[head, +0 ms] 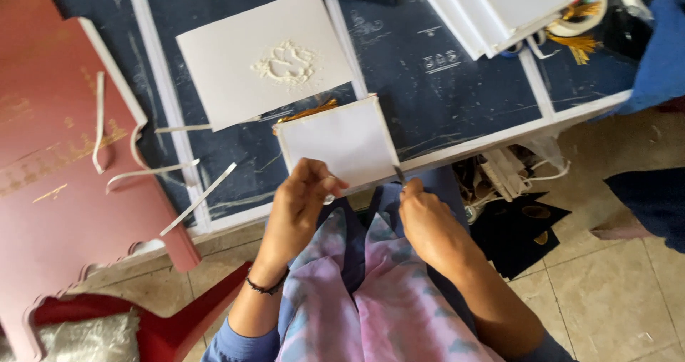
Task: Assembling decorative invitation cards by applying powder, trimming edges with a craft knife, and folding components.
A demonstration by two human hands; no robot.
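- White card [341,142]: it is lying at the near edge of the dark table [442,112]; I am judging it light, stiff and easily creased, best taken by its edges
- Left hand [300,205]: I am pinching the card's lower left edge, fingers pressed together
- Right hand [422,215]: I am closing it on a thin blade-like tool [399,174] touching the card's lower right corner

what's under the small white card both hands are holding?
Gold tassel strands poke out from beneath the small white rectangular card's top-left edge, over the dark blue scratched tabletop. The rest of the tassel is covered.
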